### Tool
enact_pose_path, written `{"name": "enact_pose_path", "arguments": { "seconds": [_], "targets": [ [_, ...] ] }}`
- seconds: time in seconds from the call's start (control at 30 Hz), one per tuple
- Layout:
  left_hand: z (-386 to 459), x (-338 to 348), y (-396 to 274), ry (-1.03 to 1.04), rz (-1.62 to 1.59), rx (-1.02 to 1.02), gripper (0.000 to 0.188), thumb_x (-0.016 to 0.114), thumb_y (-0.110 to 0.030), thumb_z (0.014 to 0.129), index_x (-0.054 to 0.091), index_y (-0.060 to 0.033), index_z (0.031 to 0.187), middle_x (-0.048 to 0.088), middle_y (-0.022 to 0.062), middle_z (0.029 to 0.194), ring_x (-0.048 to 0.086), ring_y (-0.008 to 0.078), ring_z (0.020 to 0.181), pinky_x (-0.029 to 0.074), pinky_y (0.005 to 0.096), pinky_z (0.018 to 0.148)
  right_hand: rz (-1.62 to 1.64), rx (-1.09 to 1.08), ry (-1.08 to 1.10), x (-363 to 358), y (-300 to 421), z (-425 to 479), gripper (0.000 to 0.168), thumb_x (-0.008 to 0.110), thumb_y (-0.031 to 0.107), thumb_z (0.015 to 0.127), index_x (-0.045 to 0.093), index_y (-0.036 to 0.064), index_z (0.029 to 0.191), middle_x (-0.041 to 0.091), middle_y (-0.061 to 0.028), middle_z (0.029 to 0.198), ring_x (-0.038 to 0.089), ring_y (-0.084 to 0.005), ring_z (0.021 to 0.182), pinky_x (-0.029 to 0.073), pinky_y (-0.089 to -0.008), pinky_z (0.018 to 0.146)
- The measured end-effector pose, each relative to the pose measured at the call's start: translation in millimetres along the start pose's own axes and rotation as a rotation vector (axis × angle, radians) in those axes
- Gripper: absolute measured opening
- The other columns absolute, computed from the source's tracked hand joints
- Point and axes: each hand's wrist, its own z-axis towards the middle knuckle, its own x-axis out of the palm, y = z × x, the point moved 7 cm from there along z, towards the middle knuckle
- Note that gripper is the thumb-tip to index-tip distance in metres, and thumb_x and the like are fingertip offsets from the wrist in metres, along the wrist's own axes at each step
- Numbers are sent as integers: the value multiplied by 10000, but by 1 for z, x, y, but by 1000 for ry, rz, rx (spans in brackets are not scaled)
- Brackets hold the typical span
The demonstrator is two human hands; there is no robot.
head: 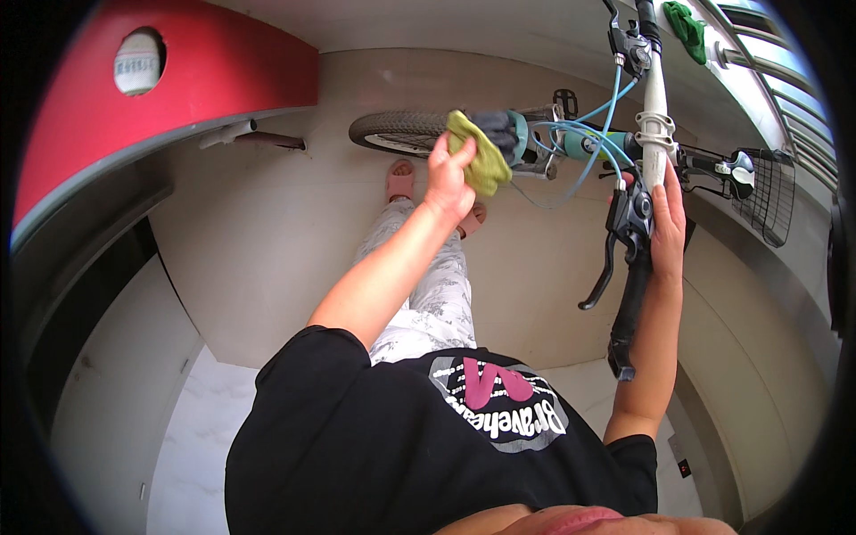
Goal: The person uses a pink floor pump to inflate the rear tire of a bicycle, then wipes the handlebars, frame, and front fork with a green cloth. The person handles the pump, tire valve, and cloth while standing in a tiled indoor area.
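Note:
A bicycle with a white handlebar point(655, 100) stands before me, its front wheel point(401, 130) pointing left. My left hand point(451, 174) pinches a yellow-green cloth point(481, 157) over the front of the bicycle, beside a dark grey bundle point(496, 134) at the teal fork. My right hand point(667, 221) is wrapped around the handlebar near a black brake lever point(602, 274); some of its fingers are hidden behind the bar. Light blue cables point(605, 127) loop between the handlebar and the fork.
A red panel point(234, 60) with a round hole juts in at the upper left, a pipe point(271, 139) under it. A green cloth point(687, 30) lies on the ledge by metal window bars point(769, 67). The bicycle's saddle point(741, 175) and wire basket point(766, 194) are at the right.

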Motion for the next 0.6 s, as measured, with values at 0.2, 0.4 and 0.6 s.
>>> {"name": "enact_pose_path", "arguments": {
  "seconds": [0.2,0.4,0.6],
  "targets": [
    [90,22,-12,-21,-296,154,267,446,-107,943,406,-89,1206,506,70,1135,510,232,1065,416,428,949,-48,-9,-43,-4,1,-6,460,335,134,966,219,34,1400,514,-205,1166,610,-259,938,527,-359,799],
    [170,-13,52,-168,779,-40,366,536,-63,871,460,-52,1229,548,123,1146,543,248,1040,441,357,876,-43,23,-146,3,3,-7,481,322,149,965,176,26,1406,547,-244,1092,637,-279,849,550,-373,754],
    [192,-9,117,204,1558,-167,347,509,-184,858,534,-36,1171,584,179,1117,554,312,1045,436,392,850,-36,30,-66,-4,0,-8,514,372,145,947,184,3,1403,503,-210,1113,575,-276,1006,503,-430,845]
  ]
}}
